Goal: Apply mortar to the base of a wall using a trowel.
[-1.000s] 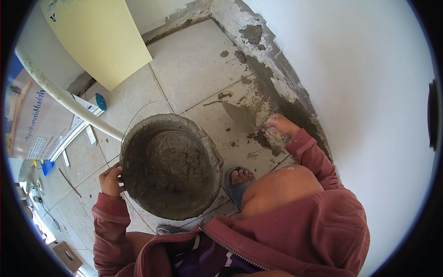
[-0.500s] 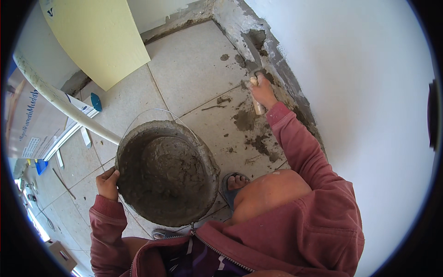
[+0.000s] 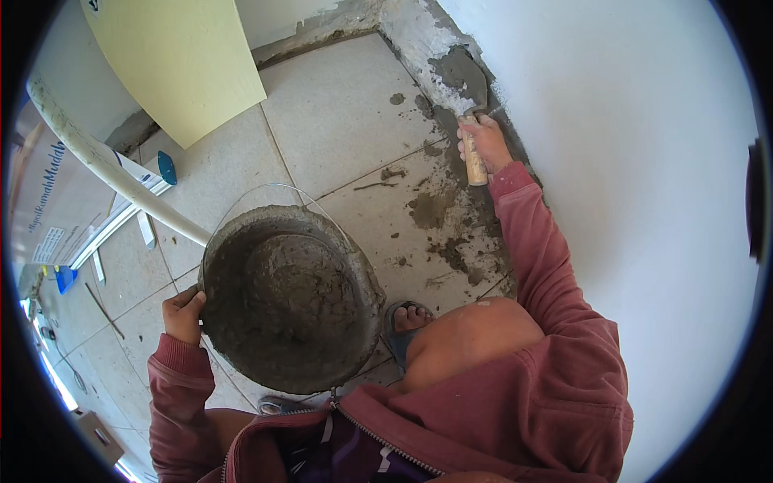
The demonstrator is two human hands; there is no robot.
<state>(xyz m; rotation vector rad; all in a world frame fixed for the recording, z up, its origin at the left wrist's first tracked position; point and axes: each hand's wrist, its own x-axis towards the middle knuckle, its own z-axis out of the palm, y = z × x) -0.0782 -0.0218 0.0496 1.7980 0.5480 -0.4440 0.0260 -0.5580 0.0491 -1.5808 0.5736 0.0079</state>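
My right hand is closed round the wooden handle of a trowel. Its blade points up toward the base of the white wall, close to a patch of wet grey mortar; where the blade ends and the mortar begins is hard to make out. My left hand grips the left rim of a bucket caked with mortar. Inside the bucket lies a heap of grey mortar, and its wire handle stands up at the far side.
Mortar smears and crumbs spot the floor tiles between bucket and wall. A pale yellow sheet leans at the far left. A whitish pipe slants toward the bucket. My sandalled foot stands right of the bucket.
The trowel in my right hand has moved right and its blade has swung up against the wall base. The hollow there now shows mortar over it. My left hand stays at the rim.
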